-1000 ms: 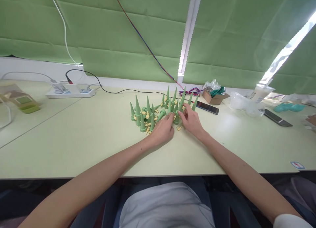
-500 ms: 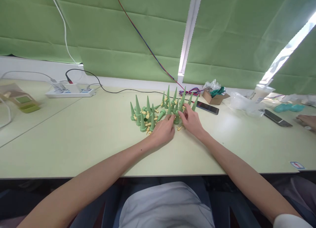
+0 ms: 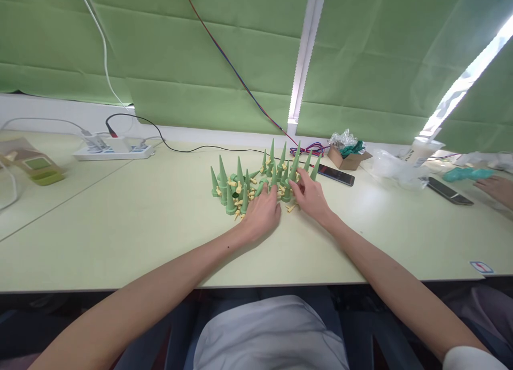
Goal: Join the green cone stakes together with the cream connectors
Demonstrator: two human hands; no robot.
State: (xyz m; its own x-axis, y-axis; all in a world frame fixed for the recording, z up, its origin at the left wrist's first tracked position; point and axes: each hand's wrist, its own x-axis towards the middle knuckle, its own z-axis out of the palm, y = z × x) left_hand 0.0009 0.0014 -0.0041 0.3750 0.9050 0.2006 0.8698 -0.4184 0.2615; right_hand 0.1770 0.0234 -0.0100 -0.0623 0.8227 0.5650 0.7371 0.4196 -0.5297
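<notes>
Several green cones [image 3: 240, 173] stand in a cluster in the middle of the table, with small yellow pieces [image 3: 291, 208] among and beside them. My left hand [image 3: 262, 209] reaches in at the front of the cluster, its fingers apart and touching a green piece lying on its side [image 3: 262, 185]; nothing is seen held in it. At the right side of the cluster my right hand [image 3: 308, 193] has its thumb and index finger closed round an upright green cone [image 3: 295, 167]. The fingertips partly hide the cone's base.
Behind on the right are a phone [image 3: 335, 175], a small cardboard box [image 3: 348, 159] and a white cup [image 3: 421, 152] with plastic film. Another phone [image 3: 449, 191] and another person's hand [image 3: 496, 189] are far right. A power strip [image 3: 114, 152] sits back left.
My left hand has shifted slightly left and its fingers have spread over the lying green piece. My right hand stays at the cone. The other person's hand has moved a little left and up.
</notes>
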